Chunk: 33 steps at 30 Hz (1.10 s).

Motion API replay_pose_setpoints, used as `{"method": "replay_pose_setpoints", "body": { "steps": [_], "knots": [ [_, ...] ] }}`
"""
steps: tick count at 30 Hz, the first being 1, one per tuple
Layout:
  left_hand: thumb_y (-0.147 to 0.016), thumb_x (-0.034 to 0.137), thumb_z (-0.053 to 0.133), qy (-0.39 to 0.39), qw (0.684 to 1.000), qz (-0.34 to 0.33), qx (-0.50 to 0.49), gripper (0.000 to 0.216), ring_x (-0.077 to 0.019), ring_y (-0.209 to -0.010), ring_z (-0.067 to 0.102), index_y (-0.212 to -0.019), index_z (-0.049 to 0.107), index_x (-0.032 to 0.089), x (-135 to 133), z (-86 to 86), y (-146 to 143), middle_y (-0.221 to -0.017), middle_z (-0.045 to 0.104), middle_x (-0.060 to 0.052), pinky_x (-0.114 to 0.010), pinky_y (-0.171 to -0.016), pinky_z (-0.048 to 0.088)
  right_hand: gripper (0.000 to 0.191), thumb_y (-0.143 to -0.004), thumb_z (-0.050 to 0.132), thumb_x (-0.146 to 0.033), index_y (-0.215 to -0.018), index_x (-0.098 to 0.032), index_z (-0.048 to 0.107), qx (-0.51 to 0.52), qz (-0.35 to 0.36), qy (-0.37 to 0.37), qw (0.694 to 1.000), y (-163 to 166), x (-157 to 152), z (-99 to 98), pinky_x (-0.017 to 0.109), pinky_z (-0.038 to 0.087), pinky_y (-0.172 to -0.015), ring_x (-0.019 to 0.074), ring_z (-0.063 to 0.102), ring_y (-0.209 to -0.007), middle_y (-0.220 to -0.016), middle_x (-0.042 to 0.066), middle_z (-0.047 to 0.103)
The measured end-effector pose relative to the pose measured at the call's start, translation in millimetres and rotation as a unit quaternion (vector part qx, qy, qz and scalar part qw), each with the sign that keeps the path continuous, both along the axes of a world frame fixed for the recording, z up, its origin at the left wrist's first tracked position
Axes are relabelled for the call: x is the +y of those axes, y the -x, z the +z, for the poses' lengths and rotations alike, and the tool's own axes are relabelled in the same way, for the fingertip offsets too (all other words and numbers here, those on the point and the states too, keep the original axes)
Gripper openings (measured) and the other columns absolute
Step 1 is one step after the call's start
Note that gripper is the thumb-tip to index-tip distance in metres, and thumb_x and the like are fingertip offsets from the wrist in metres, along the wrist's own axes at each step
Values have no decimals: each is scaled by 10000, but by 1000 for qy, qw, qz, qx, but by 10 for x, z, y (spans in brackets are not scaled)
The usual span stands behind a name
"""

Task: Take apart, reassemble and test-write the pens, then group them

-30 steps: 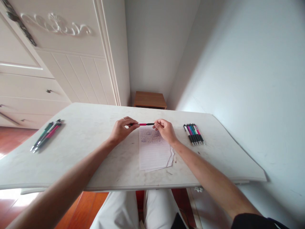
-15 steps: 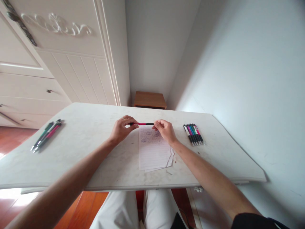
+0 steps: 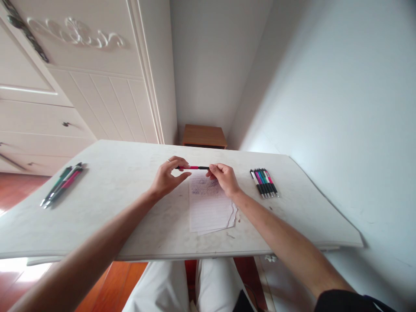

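I hold a pink and black pen (image 3: 193,167) level above the table, one end in each hand. My left hand (image 3: 167,178) pinches its left end between thumb and fingers. My right hand (image 3: 224,178) pinches its right, black end. Under the pen lie a few lined sheets of paper (image 3: 209,207) with blue scribbles at the top. The white table (image 3: 130,208) carries everything.
Several pens (image 3: 264,182) lie side by side in a row to the right of my right hand. Three pens (image 3: 61,184) lie together at the table's left. A white wardrobe stands at the left, a small wooden stand (image 3: 204,136) behind the table, a wall at the right.
My left thumb has drawn down and away from the pen's underside, loosening the pinch a little. The pen and my right hand have barely moved.
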<state>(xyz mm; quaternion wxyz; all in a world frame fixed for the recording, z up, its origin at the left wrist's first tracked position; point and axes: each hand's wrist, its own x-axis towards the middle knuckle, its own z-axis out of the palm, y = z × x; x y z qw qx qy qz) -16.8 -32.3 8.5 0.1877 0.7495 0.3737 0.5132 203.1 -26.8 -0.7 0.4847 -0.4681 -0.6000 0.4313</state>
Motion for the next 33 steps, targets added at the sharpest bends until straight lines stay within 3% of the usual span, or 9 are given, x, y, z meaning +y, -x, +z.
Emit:
{"method": "replay_pose_setpoints", "body": {
  "steps": [3, 5, 8, 12, 19, 23, 25, 30, 33],
  "knots": [
    [-775, 362, 755, 38, 998, -12, -55, 513, -209, -977, 653, -1225, 576, 193, -15, -12, -6, -1114, 651, -100, -319, -799, 545, 472, -787, 630, -648, -699, -185, 662, 8, -9, 0, 1000, -18, 17, 0, 261, 502, -611, 149, 614, -614, -732, 73, 729],
    [-796, 429, 730, 69, 995, 13, -68, 587, -208, -984, 651, -1294, 529, 190, -11, -11, 4, -1115, 653, -100, -306, -782, 538, 467, -781, 640, -642, -708, -182, 667, 14, -14, -5, 1000, -35, 30, 0, 264, 506, -616, 149, 614, -616, -732, 73, 729],
    [-904, 545, 543, 133, 989, 51, -46, 436, -153, -701, 624, -1062, 656, 154, 16, 5, 39, -806, 666, -47, -259, -613, 488, 462, -770, 656, -638, -721, -178, 671, 23, -14, -17, 999, -52, 42, 0, 269, 513, -618, 152, 617, -620, -725, 71, 726],
    [-926, 592, 448, 186, 982, 22, -26, 549, -110, -484, 483, -649, 634, 155, 50, 28, 70, -524, 542, -7, -242, -484, 391, 443, -773, 665, -618, -747, -176, 678, 19, -6, -30, 999, -59, 49, -6, 270, 514, -623, 149, 616, -616, -725, 64, 723],
    [-777, 458, 710, 208, 975, 12, -78, 389, -167, -687, 622, -986, 734, 131, 44, -1, 55, -821, 732, -77, -303, -661, 506, 411, -785, 676, -576, -757, -167, 696, 39, -16, -33, 999, -94, 82, -28, 262, 512, -601, 140, 613, -594, -700, 52, 717],
    [-741, 431, 767, 188, 977, -22, -103, 585, -213, -944, 658, -1235, 620, 154, 53, -29, 50, -1100, 709, -118, -323, -796, 513, 388, -796, 678, -554, -745, -169, 696, 39, -15, -39, 998, -93, 82, -18, 255, 510, -595, 135, 610, -591, -703, 52, 721],
    [-772, 482, 729, 184, 975, -10, -121, 636, -204, -917, 657, -1292, 564, 155, 61, -26, 47, -1092, 698, -117, -307, -744, 512, 382, -797, 681, -548, -743, -170, 696, 39, -12, -43, 998, -86, 74, -6, 256, 513, -596, 135, 610, -592, -702, 51, 720],
    [-858, 612, 549, 212, 975, 17, -71, 506, -137, -593, 547, -865, 692, 127, 75, 2, 59, -659, 639, -37, -264, -564, 437, 386, -790, 686, -550, -749, -166, 697, 47, -10, -48, 998, -74, 57, 11, 262, 522, -599, 138, 612, -598, -691, 49, 713],
    [-821, 576, 614, 215, 975, 18, -61, 444, -143, -611, 558, -804, 698, 140, 67, 10, 66, -680, 664, -45, -269, -574, 443, 390, -791, 685, -550, -739, -164, 694, 47, -11, -47, 998, -78, 55, 8, 262, 520, -598, 137, 608, -593, -686, 48, 710]
  ]
}}
